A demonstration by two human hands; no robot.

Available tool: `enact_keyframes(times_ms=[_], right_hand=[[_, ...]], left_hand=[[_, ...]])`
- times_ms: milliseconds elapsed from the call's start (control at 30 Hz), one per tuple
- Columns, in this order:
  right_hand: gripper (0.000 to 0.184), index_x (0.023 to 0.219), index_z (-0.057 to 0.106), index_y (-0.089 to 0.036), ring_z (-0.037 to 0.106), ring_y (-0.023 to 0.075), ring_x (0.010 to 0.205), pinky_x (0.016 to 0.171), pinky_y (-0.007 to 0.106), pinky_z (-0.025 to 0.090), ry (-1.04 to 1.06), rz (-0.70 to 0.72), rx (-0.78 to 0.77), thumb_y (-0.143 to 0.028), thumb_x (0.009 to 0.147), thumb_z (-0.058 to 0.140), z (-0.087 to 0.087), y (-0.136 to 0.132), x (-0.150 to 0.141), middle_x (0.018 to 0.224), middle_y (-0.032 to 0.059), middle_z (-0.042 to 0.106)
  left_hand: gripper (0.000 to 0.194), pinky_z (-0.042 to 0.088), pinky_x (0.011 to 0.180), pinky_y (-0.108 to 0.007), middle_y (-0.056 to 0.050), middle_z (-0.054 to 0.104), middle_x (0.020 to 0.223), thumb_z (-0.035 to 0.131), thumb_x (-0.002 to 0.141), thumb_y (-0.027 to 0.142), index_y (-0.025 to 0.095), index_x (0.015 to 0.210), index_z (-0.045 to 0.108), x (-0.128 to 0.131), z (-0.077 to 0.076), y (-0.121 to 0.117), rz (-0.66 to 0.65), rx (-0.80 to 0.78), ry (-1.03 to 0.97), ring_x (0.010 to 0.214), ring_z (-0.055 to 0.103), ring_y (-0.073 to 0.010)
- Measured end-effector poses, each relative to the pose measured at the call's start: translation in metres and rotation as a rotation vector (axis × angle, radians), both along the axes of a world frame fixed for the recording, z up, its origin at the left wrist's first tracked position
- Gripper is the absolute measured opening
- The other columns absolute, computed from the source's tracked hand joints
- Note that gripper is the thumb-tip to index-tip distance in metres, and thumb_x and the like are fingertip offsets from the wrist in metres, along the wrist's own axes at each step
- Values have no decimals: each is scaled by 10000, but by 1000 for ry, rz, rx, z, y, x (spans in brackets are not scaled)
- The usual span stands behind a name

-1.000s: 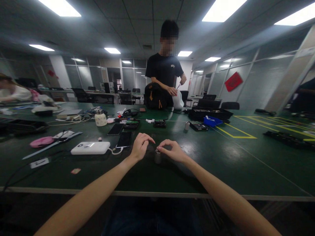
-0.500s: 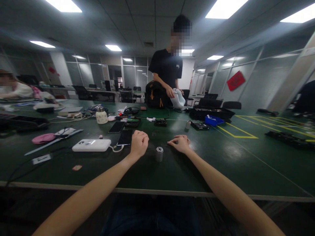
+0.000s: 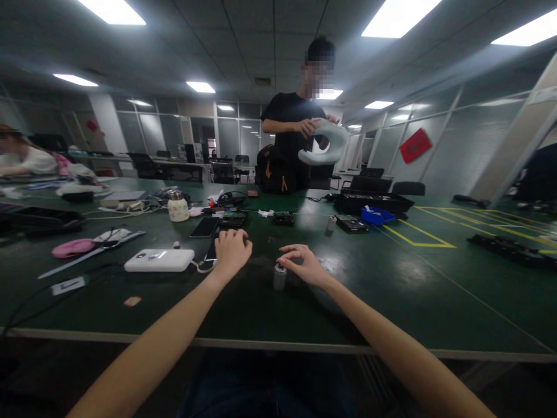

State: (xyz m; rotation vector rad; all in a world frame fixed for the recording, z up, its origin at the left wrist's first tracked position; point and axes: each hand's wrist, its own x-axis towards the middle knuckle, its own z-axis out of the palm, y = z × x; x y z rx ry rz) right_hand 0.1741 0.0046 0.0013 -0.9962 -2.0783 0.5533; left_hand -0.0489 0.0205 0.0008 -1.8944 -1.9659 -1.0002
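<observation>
A small silver metal cylinder [image 3: 279,280] with terminals on top, like a can capacitor, stands upright on the green table. My right hand [image 3: 307,266] is at its top, thumb and forefinger pinched together over a tiny dark part that is too small to make out. To the left, my left hand [image 3: 232,251] is palm down with its fingers curled, beside and partly over a black phone [image 3: 210,254]. A dark speck shows near its thumb and forefinger; what the hand holds, if anything, is hidden.
A white power bank [image 3: 159,260] is cabled to the phone. Behind lie another phone [image 3: 204,227], circuit boards [image 3: 284,218], a second cylinder [image 3: 331,223], a blue tray [image 3: 376,215] and a cream bottle [image 3: 178,208]. Across the table, a person holds a grey neck pillow [image 3: 335,142] behind a black backpack [image 3: 273,168].
My right hand has moved left onto the cylinder's top. My left hand has shifted slightly left and its fist has loosened. The person opposite has lifted the neck pillow.
</observation>
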Motion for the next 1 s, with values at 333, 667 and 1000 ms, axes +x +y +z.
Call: enact_keyframes(times_ms=[333,667,1000], right_hand=[[286,831,725,-165,603,231,986,898,384,442,125,143,-105,-428,767,633,5,-5,2,905,82,707],[288,832,714,-148,640,199,865,817,333,479,162,207,-192,-416,779,623,9,-13,1,883,68,705],[292,847,707,-147,649,197,831,782,325,491,223,143,-187,-413,796,600,4,-10,1,854,62,714]], left_hand=[[805,418,861,-432,-313,541,1178,621,634,543,-9,1188,431,-69,-3,63,301,-501,-81,1126,496,-411],[775,432,822,-415,-266,581,1138,621,625,564,48,1165,413,-55,-12,70,349,-431,-102,1112,494,-406],[714,440,802,-431,-242,607,1109,636,628,522,107,1159,397,-63,-15,75,303,-448,-154,1072,542,-408]])
